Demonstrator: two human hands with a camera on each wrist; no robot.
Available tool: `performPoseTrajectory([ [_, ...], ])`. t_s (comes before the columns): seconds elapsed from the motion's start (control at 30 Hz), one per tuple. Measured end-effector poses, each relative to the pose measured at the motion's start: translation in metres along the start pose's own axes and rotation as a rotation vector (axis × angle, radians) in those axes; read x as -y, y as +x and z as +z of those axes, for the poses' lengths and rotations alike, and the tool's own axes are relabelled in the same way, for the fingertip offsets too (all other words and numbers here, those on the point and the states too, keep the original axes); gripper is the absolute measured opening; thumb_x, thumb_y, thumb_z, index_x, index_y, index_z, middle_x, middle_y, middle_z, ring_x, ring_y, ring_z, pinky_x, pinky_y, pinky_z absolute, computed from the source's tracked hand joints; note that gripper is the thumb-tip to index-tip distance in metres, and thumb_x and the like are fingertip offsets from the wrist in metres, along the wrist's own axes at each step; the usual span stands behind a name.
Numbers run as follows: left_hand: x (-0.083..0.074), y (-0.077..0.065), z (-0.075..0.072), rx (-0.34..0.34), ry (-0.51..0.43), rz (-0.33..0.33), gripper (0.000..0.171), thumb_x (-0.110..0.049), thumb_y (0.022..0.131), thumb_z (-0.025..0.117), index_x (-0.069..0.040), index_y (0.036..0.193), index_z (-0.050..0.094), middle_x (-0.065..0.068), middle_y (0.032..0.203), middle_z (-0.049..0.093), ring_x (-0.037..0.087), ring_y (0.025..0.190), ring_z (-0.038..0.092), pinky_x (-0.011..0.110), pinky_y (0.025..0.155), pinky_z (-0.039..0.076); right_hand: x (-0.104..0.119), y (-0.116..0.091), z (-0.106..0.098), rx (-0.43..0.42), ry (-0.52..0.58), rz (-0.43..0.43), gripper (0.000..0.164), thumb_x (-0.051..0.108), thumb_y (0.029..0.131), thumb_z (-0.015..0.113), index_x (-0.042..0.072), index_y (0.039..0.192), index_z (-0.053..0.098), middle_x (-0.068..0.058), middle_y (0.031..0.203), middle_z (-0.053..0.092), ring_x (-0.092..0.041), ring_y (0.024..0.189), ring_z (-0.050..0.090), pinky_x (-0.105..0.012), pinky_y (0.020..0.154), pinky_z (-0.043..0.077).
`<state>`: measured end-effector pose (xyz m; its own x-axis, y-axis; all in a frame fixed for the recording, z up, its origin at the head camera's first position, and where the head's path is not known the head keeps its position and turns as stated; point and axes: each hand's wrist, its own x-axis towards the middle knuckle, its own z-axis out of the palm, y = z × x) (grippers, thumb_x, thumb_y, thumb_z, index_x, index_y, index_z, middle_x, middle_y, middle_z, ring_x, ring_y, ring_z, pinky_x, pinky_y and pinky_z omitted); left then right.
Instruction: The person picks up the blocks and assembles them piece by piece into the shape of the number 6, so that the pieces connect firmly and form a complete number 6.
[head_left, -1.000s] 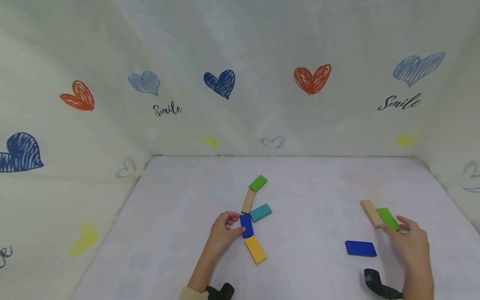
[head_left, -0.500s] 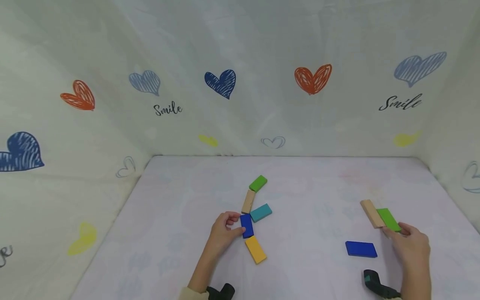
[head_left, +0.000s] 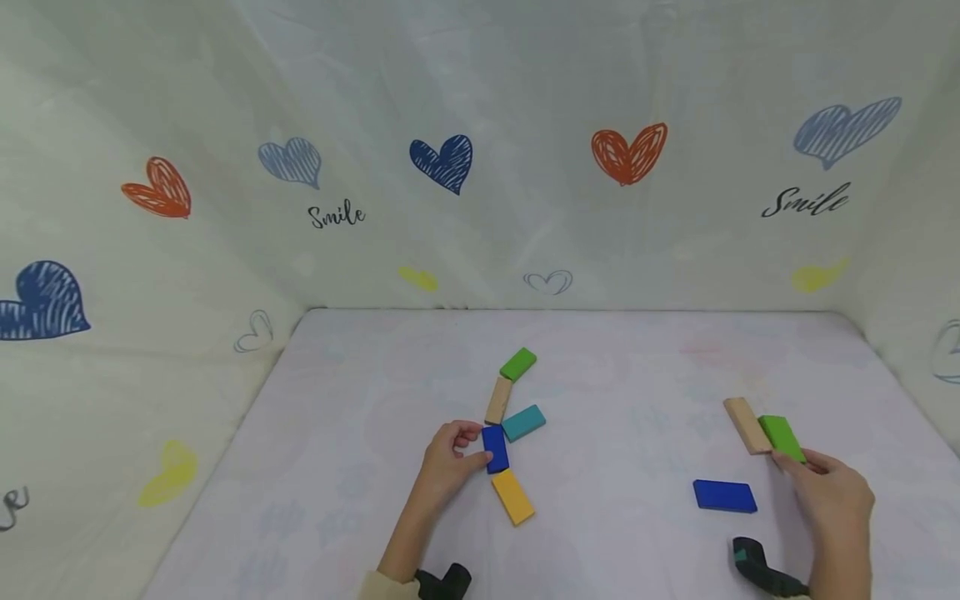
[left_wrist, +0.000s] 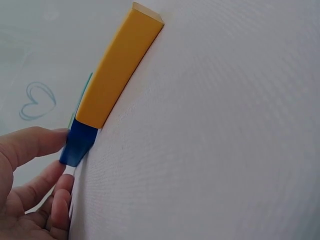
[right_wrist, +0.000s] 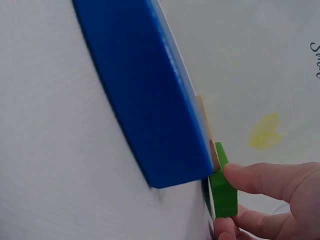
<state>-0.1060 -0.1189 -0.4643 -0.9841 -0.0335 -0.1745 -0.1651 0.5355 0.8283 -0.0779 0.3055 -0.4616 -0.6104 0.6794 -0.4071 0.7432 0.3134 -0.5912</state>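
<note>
In the head view, the left hand (head_left: 441,471) pinches a small blue block (head_left: 495,446), a yellow block (head_left: 513,497) lying just nearside of its thumb; the right hand (head_left: 836,496) pinches a green block (head_left: 782,436), a wooden block (head_left: 746,426) just beside those fingertips. In the left wrist view, thumb and finger touch the small blue block's edges. In the right wrist view, a narrow grip spans the green block. The 2 held blocks look light, stiff, smooth and hardly fragile; opposite edges should give the surest hold.
</note>
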Motion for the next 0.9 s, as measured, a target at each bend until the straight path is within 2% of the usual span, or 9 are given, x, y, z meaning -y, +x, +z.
performPoseTrajectory([
  [0.17, 0.000, 0.000, 0.000, -0.002, 0.001, 0.001, 0.036, -0.016, 0.077, 0.073, -0.009, 0.109, 0.059, 0.004, 0.099, 0.057, 0.017, 0.093, 0.049, 0.032, 0.082, 0.043, 0.004, -0.005, -0.003, -0.028, 0.057, 0.022, 0.065, 0.034, 0.092, 0.050, -0.005, 0.140, 0.032, -0.029, 0.125, 0.040, -0.035, 0.095, 0.045, -0.020, 0.048, 0.034],
  [0.23, -0.001, 0.001, -0.001, 0.000, 0.000, 0.000, 0.036, -0.016, 0.077, 0.074, -0.009, 0.109, 0.059, 0.004, 0.099, 0.057, 0.018, 0.093, 0.049, 0.032, 0.083, 0.043, 0.006, -0.006, -0.004, -0.038, 0.070, 0.012, 0.066, 0.037, 0.092, 0.049, -0.004, 0.140, 0.032, -0.028, 0.126, 0.041, -0.033, 0.093, 0.045, -0.019, 0.047, 0.034],
  [0.4, -0.003, -0.001, -0.001, 0.001, -0.010, -0.013, 0.036, -0.016, 0.077, 0.073, -0.009, 0.109, 0.059, 0.004, 0.099, 0.056, 0.018, 0.093, 0.048, 0.033, 0.083, 0.043, 0.009, -0.010, -0.010, -0.035, 0.079, -0.054, 0.071, 0.047, 0.089, 0.051, 0.000, 0.140, 0.036, -0.024, 0.122, 0.046, -0.021, 0.085, 0.046, -0.020, 0.054, 0.035],
  [0.5, -0.003, -0.001, -0.001, -0.002, -0.006, -0.018, 0.035, -0.015, 0.077, 0.073, -0.009, 0.109, 0.059, 0.004, 0.099, 0.057, 0.018, 0.093, 0.049, 0.034, 0.083, 0.043, 0.010, -0.007, -0.008, -0.022, 0.078, -0.065, 0.077, 0.054, 0.086, 0.052, 0.005, 0.142, 0.035, -0.018, 0.117, 0.049, -0.014, 0.080, 0.045, -0.021, 0.056, 0.038],
  [0.53, -0.003, -0.002, -0.001, -0.002, -0.004, -0.020, 0.035, -0.016, 0.077, 0.074, -0.009, 0.109, 0.059, 0.004, 0.099, 0.057, 0.018, 0.093, 0.049, 0.034, 0.083, 0.043, 0.010, -0.005, -0.006, -0.013, 0.084, -0.074, 0.078, 0.056, 0.085, 0.052, 0.006, 0.143, 0.034, -0.019, 0.120, 0.048, -0.017, 0.084, 0.047, -0.023, 0.059, 0.039],
  [0.6, -0.003, -0.002, 0.000, -0.003, 0.000, -0.025, 0.035, -0.016, 0.077, 0.074, -0.010, 0.109, 0.059, 0.003, 0.099, 0.057, 0.018, 0.093, 0.049, 0.033, 0.083, 0.043, 0.008, 0.002, 0.000, 0.001, 0.087, -0.109, 0.081, 0.058, 0.084, 0.053, 0.009, 0.144, 0.032, -0.018, 0.120, 0.050, -0.017, 0.084, 0.051, -0.025, 0.061, 0.042],
  [0.73, -0.004, -0.002, 0.000, -0.008, -0.005, -0.028, 0.035, -0.016, 0.077, 0.074, -0.010, 0.109, 0.060, 0.003, 0.099, 0.057, 0.018, 0.093, 0.049, 0.033, 0.083, 0.043, 0.000, 0.021, 0.016, 0.010, 0.067, -0.229, 0.081, 0.059, 0.082, 0.055, 0.013, 0.145, 0.032, -0.009, 0.106, 0.061, -0.004, 0.071, 0.061, -0.023, 0.063, 0.042],
  [0.8, -0.005, -0.002, 0.000, -0.011, -0.006, -0.027, 0.036, -0.016, 0.077, 0.074, -0.010, 0.109, 0.060, 0.004, 0.099, 0.057, 0.018, 0.093, 0.049, 0.034, 0.083, 0.044, -0.003, 0.029, 0.026, 0.009, 0.053, -0.277, 0.080, 0.060, 0.081, 0.056, 0.015, 0.144, 0.033, -0.003, 0.097, 0.064, 0.004, 0.060, 0.058, -0.018, 0.061, 0.040],
  [0.9, -0.005, -0.002, -0.001, -0.009, -0.009, -0.031, 0.035, -0.015, 0.077, 0.074, -0.010, 0.109, 0.060, 0.003, 0.099, 0.057, 0.018, 0.093, 0.049, 0.034, 0.084, 0.043, -0.003, 0.032, 0.038, 0.026, 0.076, -0.339, 0.078, 0.059, 0.082, 0.056, 0.018, 0.144, 0.034, -0.003, 0.097, 0.063, 0.002, 0.063, 0.061, -0.015, 0.061, 0.042],
])
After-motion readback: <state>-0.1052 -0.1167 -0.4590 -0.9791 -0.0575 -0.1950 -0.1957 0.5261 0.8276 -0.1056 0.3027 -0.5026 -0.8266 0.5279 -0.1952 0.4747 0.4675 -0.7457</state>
